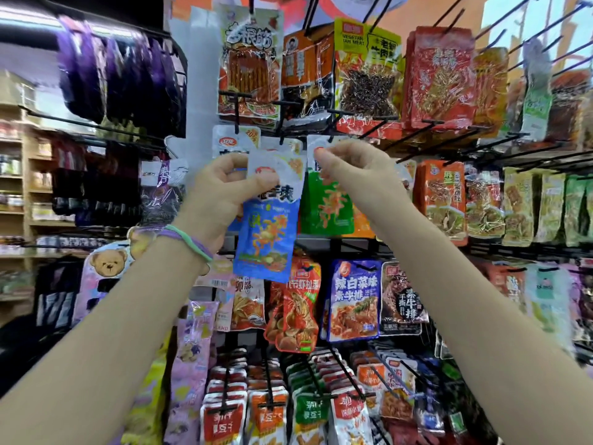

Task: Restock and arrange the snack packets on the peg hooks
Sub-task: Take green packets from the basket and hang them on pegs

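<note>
My left hand (218, 194) grips a blue and white snack packet (268, 239) near its top, and the packet hangs down in front of the rack. My right hand (349, 168) pinches the white top of a green packet (324, 207) that hangs just right of the blue one. Black peg hooks (282, 123) stick out just above both hands. A white packet (231, 142) hangs behind my left hand. Whether the blue packet is on a hook is hidden by my fingers.
Rows of red, orange and yellow snack packets (369, 72) hang above, with more (442, 200) to the right and below (295, 303). Long empty hooks (513, 20) jut out at the upper right. Purple bags (112, 69) and wooden shelves (19, 187) stand on the left.
</note>
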### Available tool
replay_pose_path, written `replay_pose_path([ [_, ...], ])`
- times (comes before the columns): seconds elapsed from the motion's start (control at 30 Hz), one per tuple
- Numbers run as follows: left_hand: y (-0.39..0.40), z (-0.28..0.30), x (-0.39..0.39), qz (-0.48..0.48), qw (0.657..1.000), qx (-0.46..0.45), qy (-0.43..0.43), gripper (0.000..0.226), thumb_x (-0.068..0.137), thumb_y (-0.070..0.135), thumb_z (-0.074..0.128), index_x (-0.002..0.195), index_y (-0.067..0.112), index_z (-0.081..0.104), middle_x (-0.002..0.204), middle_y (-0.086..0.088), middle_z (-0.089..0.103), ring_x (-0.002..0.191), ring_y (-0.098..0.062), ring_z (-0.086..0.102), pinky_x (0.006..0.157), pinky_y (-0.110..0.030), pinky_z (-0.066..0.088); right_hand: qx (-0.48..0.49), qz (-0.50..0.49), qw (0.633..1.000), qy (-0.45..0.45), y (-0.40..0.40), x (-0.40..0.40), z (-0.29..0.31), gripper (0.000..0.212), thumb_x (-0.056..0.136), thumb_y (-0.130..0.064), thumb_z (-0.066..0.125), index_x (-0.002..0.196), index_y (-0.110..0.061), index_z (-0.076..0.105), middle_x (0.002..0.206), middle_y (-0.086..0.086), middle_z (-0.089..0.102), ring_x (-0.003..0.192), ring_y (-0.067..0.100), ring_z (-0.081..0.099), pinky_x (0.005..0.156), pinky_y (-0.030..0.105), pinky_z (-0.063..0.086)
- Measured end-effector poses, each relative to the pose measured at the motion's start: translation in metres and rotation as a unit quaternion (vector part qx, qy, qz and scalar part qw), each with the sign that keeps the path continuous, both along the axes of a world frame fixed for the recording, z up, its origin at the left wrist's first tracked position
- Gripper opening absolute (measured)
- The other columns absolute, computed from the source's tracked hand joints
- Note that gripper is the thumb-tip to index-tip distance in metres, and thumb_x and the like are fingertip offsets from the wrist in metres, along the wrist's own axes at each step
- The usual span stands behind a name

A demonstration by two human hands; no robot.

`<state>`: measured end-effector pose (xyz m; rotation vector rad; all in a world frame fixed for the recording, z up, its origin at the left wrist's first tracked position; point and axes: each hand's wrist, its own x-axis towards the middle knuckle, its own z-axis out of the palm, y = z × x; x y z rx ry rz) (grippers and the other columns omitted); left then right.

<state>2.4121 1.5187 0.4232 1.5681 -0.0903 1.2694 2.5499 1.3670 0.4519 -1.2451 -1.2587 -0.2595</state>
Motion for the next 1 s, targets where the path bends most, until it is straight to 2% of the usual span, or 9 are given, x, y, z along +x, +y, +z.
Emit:
replay_pose_path([
  [0.13, -0.003, 0.003, -0.01, 0.013, 1.0, 0.014, 0.023, 0.035, 0.072, 0.021, 0.088, 0.101, 0.012, 0.069, 0.104, -0.015, 0.077, 0.094, -0.04, 0.068, 0.081, -0.063, 0.052, -0.056, 0.066, 0.996, -0.033, 0.026, -0.026, 0.004, 0.013, 0.091, -0.024, 0.074, 0.084, -0.014, 0.07, 0.082, 0.006, 0.068, 0.073, 0.014, 0.06, 0.066, 0.027, 0.046],
  [0.23, 0.003, 0.007, -0.017, 0.009, 1.0, -0.003, 0.01, 0.008, 0.087, 0.015, 0.076, 0.09, 0.012, 0.069, 0.09, -0.009, 0.075, 0.074, -0.02, 0.069, 0.064, -0.033, 0.059, -0.05, 0.097, 0.994, 0.006, 0.044, -0.031, 0.009, 0.01, 0.091, -0.019, 0.074, 0.085, -0.012, 0.072, 0.077, -0.001, 0.071, 0.065, 0.007, 0.064, 0.058, 0.021, 0.047],
  [0.33, 0.015, 0.016, -0.02, 0.031, 0.999, -0.011, -0.002, 0.01, 0.093, 0.013, 0.071, 0.087, 0.008, 0.067, 0.073, 0.001, 0.07, 0.059, -0.011, 0.065, 0.052, -0.023, 0.053, -0.046, 0.11, 0.992, 0.035, 0.063, -0.035, 0.018, 0.017, 0.09, -0.027, 0.076, 0.078, -0.015, 0.073, 0.073, 0.002, 0.068, 0.069, 0.017, 0.064, 0.066, 0.032, 0.052],
  [0.4, 0.025, 0.026, -0.021, 0.054, 0.998, -0.014, -0.013, 0.018, 0.094, 0.016, 0.072, 0.096, -0.001, 0.069, 0.072, 0.0, 0.069, 0.061, -0.014, 0.065, 0.058, -0.028, 0.057, -0.032, 0.099, 0.994, 0.039, 0.078, -0.041, 0.025, 0.035, 0.086, -0.038, 0.077, 0.084, -0.003, 0.071, 0.078, 0.013, 0.06, 0.073, 0.025, 0.056, 0.07, 0.044, 0.049],
  [0.47, 0.035, 0.034, -0.019, 0.078, 0.997, -0.016, -0.017, 0.025, 0.093, 0.023, 0.075, 0.096, -0.002, 0.071, 0.083, -0.012, 0.066, 0.069, -0.022, 0.063, 0.065, -0.035, 0.056, -0.013, 0.067, 0.997, 0.043, 0.089, -0.047, 0.032, 0.054, 0.084, -0.044, 0.077, 0.089, 0.009, 0.063, 0.077, 0.012, 0.05, 0.069, 0.024, 0.047, 0.067, 0.041, 0.041],
  [0.57, 0.048, 0.044, -0.015, 0.091, 0.995, -0.018, -0.024, 0.021, 0.09, 0.027, 0.077, 0.079, 0.01, 0.072, 0.088, -0.017, 0.063, 0.077, -0.028, 0.059, 0.071, -0.042, 0.053, -0.006, 0.024, 0.999, 0.027, 0.099, -0.049, 0.044, 0.045, 0.087, -0.042, 0.076, 0.078, -0.001, 0.061, 0.072, 0.012, 0.048, 0.065, 0.021, 0.046, 0.065, 0.035, 0.04],
  [0.7, 0.062, 0.051, -0.01, 0.102, 0.994, -0.01, -0.023, 0.023, 0.074, 0.04, 0.08, 0.062, 0.022, 0.073, 0.084, -0.015, 0.064, 0.079, -0.027, 0.058, 0.074, -0.048, 0.051, 0.006, 0.004, 1.0, 0.024, 0.108, -0.045, 0.049, 0.034, 0.087, -0.034, 0.078, 0.086, -0.001, 0.069, 0.068, 0.007, 0.058, 0.06, 0.017, 0.052, 0.059, 0.029, 0.047],
  [0.8, 0.07, 0.051, -0.005, 0.102, 0.994, 0.001, -0.03, 0.018, 0.083, 0.035, 0.081, 0.074, 0.02, 0.076, 0.083, -0.009, 0.072, 0.08, -0.024, 0.065, 0.082, -0.051, 0.058, 0.024, -0.019, 1.0, 0.009, 0.114, -0.043, 0.047, 0.033, 0.089, -0.033, 0.076, 0.082, -0.002, 0.069, 0.066, 0.006, 0.056, 0.059, 0.016, 0.049, 0.059, 0.031, 0.044],
  [1.0, 0.075, 0.051, 0.001, 0.13, 0.991, 0.015, -0.039, 0.02, 0.088, 0.034, 0.078, 0.074, 0.02, 0.075, 0.057, 0.009, 0.058, 0.067, -0.019, 0.051, 0.066, -0.04, 0.045, 0.063, -0.037, 0.997, 0.012, 0.122, -0.043, 0.045, 0.039, 0.093, -0.032, 0.071, 0.083, 0.005, 0.067, 0.065, 0.006, 0.053, 0.063, 0.018, 0.048, 0.066, 0.034, 0.045],
])
